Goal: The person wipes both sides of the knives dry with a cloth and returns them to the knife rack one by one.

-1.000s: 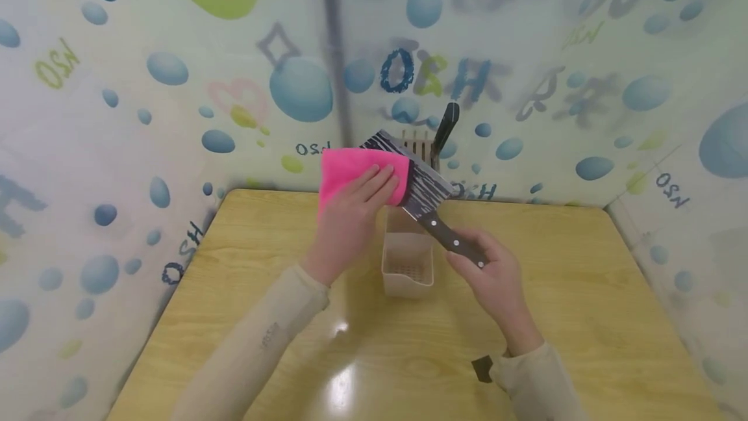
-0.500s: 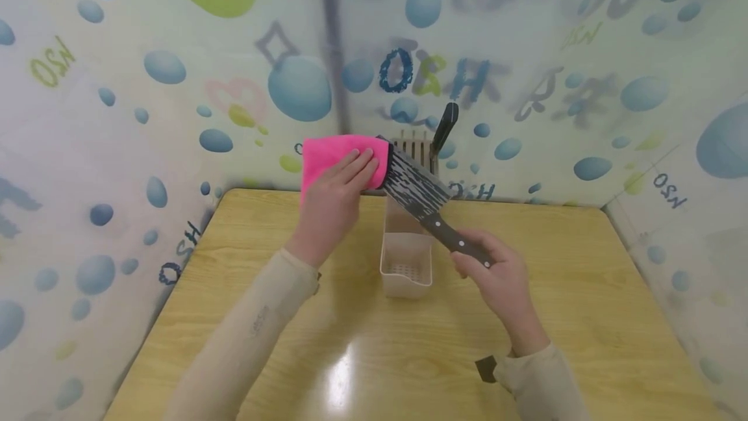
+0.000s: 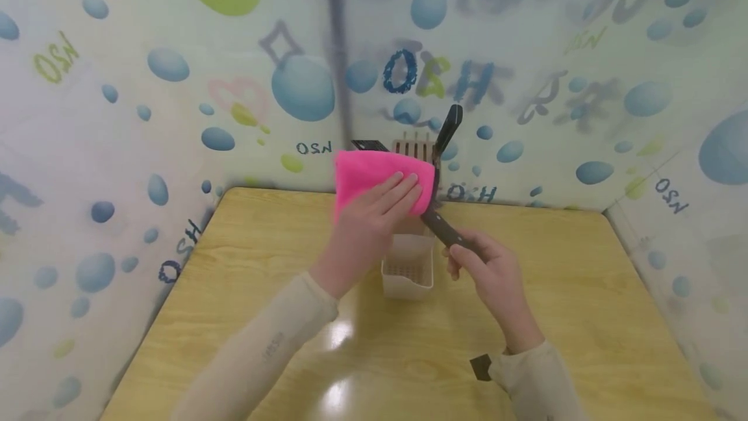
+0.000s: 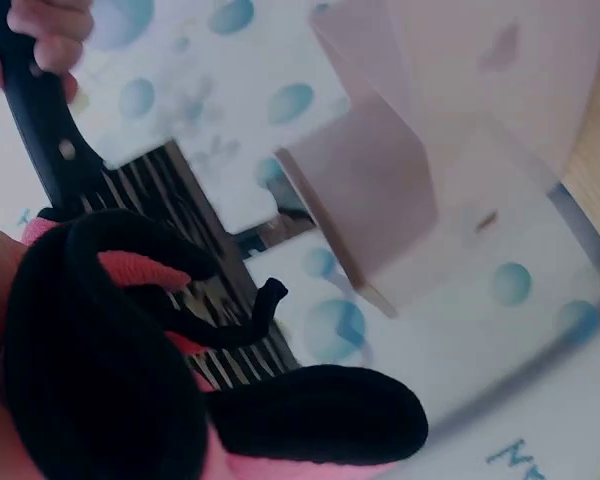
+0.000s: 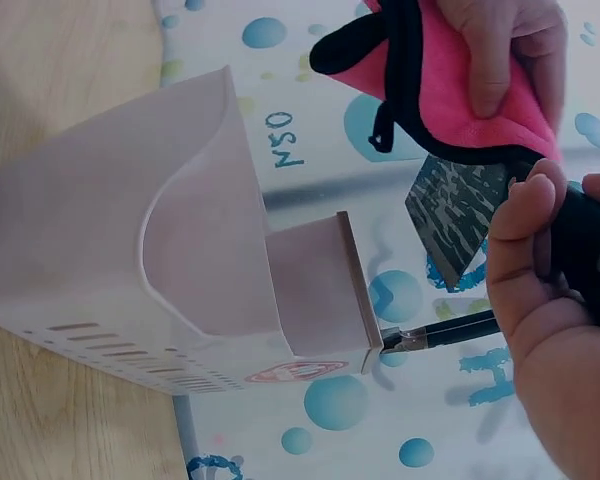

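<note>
My right hand point(image 3: 497, 281) grips the black riveted handle of a cleaver point(image 3: 443, 229), whose blade points up and to the left. My left hand point(image 3: 365, 229) holds a pink cloth point(image 3: 362, 171) folded over the blade, thumb on one side and fingers on the other, as the right wrist view shows. Most of the blade is covered in the head view; a dark tip shows past the cloth. Dark streaks mark the blade in the left wrist view. The cloth has black trim and a small black loop point(image 5: 382, 135).
Behind and below the hands stands a pale plastic knife holder point(image 3: 407, 288) with a slotted back part. Another black-handled knife point(image 3: 450, 128) stands in it, leaning right. The wooden table point(image 3: 526, 317) meets a wall covered in bubble-patterned sheeting point(image 3: 304, 89). A small dark patch point(image 3: 481, 367) shows beside the right cuff.
The cloth and left hand slid up-left off much of the blade, then back right toward the handle. The blade has turned, so its streaked face is now mostly hidden in the head view.
</note>
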### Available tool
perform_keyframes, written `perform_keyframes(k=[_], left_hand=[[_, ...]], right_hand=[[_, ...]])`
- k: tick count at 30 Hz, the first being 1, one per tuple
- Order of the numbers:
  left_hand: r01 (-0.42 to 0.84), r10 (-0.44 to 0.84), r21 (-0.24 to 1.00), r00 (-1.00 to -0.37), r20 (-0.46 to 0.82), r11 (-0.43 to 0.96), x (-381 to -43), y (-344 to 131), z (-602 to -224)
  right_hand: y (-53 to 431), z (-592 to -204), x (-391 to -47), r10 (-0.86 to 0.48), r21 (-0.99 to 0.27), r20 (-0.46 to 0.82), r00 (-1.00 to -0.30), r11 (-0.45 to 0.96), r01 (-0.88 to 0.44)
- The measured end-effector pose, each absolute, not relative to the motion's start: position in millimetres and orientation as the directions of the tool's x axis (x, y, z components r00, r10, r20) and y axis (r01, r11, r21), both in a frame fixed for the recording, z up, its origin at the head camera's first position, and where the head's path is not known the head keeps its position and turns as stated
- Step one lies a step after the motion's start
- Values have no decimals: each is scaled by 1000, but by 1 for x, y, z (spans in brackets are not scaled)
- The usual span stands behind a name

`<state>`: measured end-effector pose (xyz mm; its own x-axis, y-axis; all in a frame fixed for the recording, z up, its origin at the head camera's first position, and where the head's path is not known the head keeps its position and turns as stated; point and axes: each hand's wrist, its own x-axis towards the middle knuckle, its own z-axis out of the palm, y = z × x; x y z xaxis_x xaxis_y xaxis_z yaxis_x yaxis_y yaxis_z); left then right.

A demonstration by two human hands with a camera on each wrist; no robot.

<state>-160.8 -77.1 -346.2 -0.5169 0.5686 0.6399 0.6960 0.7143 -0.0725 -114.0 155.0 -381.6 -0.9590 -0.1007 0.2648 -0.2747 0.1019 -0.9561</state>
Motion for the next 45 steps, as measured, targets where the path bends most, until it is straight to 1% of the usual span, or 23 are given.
perform_keyframes(k=[5, 8, 17, 19, 26, 32, 36, 45], left_hand=[[725, 601, -110, -465, 650, 680, -152, -65, -347], [734, 615, -128, -446, 650, 667, -147, -60, -350], [738, 633, -162, -418, 652, 655, -137, -50, -356], [741, 634, -157, -422, 649, 653, -134, -49, -357], [751, 644, -176, -391, 657, 636, -130, -44, -364], [725, 621, -161, -428, 657, 670, -134, -47, -361], [716, 604, -147, -438, 666, 682, -140, -52, -359], [707, 543, -83, -456, 706, 702, -159, -64, -354]], right_hand=[[155, -382, -116, -110, -963, 242, -964, 93, -253], [155, -382, -116, -116, -967, 231, -966, 85, -241], [153, -383, -119, -141, -978, 204, -969, 18, -209], [154, -384, -119, -158, -979, 204, -966, -7, -206], [157, -386, -119, -217, -978, 210, -953, -44, -205], [157, -385, -119, -242, -976, 219, -945, -41, -216], [158, -386, -117, -265, -978, 207, -942, -37, -205], [162, -387, -116, -336, -963, 266, -903, -133, -234]])
